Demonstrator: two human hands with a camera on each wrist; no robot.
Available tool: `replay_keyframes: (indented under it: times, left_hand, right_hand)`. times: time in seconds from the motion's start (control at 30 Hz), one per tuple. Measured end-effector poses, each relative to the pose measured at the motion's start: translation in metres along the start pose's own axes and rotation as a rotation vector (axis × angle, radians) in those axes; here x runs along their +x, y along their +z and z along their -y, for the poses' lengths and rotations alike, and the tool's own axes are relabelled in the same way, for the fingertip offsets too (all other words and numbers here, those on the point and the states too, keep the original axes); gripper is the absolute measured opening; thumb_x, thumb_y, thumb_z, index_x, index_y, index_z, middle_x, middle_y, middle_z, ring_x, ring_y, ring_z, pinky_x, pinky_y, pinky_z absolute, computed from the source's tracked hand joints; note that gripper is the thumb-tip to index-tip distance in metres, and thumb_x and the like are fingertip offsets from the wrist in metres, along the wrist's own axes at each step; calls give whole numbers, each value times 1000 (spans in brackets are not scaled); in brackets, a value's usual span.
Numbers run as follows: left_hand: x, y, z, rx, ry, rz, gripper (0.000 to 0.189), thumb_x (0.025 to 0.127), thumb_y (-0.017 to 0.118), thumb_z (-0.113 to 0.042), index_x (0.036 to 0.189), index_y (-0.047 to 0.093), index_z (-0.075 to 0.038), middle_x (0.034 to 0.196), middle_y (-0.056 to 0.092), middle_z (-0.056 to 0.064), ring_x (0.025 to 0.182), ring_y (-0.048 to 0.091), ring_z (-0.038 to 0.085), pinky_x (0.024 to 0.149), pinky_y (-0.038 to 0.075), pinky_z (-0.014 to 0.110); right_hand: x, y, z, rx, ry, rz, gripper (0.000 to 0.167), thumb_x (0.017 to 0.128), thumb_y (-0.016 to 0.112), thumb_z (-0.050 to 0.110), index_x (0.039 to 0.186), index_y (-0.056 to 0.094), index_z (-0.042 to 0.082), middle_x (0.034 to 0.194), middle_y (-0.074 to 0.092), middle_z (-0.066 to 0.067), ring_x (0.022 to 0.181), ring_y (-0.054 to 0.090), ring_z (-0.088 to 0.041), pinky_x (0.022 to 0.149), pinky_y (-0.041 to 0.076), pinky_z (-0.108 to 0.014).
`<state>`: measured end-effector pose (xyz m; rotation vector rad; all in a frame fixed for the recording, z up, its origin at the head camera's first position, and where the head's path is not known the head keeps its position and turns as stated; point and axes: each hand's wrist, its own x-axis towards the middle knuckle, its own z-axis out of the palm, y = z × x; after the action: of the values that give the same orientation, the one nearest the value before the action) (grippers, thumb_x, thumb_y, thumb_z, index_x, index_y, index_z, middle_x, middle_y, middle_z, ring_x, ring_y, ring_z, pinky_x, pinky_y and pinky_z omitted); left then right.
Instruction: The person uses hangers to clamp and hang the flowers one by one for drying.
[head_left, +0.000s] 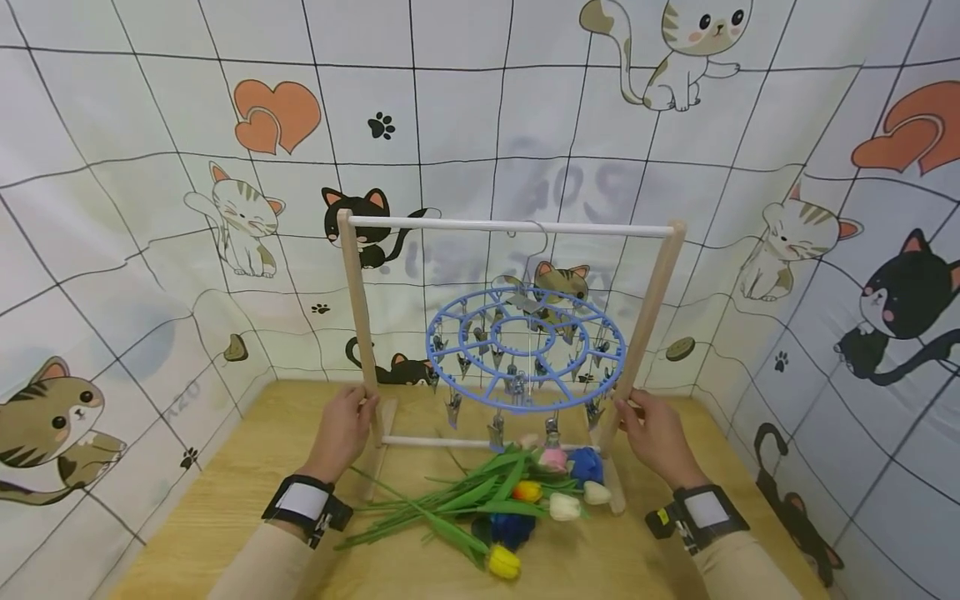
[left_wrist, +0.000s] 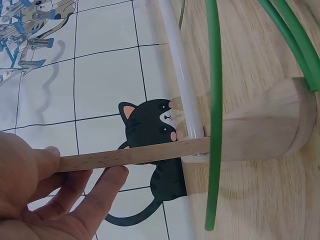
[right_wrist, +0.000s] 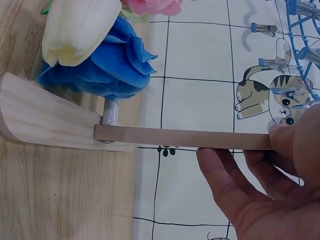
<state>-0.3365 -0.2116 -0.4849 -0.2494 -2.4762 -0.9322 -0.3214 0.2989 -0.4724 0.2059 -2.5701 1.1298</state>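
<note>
A small wooden rack (head_left: pixel 648 310) with white crossbars stands on the table. My left hand (head_left: pixel 347 432) pinches its left upright between thumb and fingers, low down. On the opposite side my right hand (head_left: pixel 660 435) pinches the right upright at about the same height. In both wrist views the uprights (left_wrist: pixel 107 159) (right_wrist: pixel 200 137) lie between thumb and fingertips. From the top bar (head_left: pixel 442 223) a round blue clip hanger (head_left: pixel 525 408) hangs by its wire hook, tilted, with several metal clips dangling.
Artificial flowers lie under and before the rack: a yellow tulip (head_left: pixel 504 562), white tulips (head_left: pixel 564 507), blue blooms (head_left: pixel 587 467) and a pink one (head_left: pixel 553 460). Their green stems (head_left: pixel 442 504) reach left past the rack's left foot. A cat-print cloth (head_left: pixel 465 108) surrounds the wooden table (head_left: pixel 217 492).
</note>
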Motion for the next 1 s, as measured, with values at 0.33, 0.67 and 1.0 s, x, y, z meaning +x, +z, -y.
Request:
replay_keyframes:
  times: [0.33, 0.67, 1.0]
  left_hand:
    - [-12, -7, 1, 5, -8, 24, 19, 118, 68, -7, 109, 78, 5, 110, 73, 25, 100, 80, 39, 72, 64, 34]
    - [-25, -16, -5, 3, -6, 28, 18, 118, 69, -9, 116, 81, 4, 111, 74, 23, 99, 77, 36, 74, 63, 42]
    - [-32, -23, -12, -23, -19, 43, 18, 118, 69, -8, 121, 81, 6, 113, 75, 24, 104, 80, 41, 75, 66, 46]
  right_hand:
    - [-16, -6, 6, 16, -10, 7, 27, 121, 61, 6, 138, 72, -11, 134, 75, -38, 123, 81, -56, 89, 74, -42]
    - [-26, -12, 10, 30, -18, 14, 29, 121, 61, 3, 142, 71, -13, 139, 74, -41, 122, 82, -56, 89, 74, -43]
    - [-35, -17, 14, 25, -9, 27, 29, 121, 61, 5, 144, 72, -9, 140, 76, -38, 124, 82, -55, 88, 74, -40]
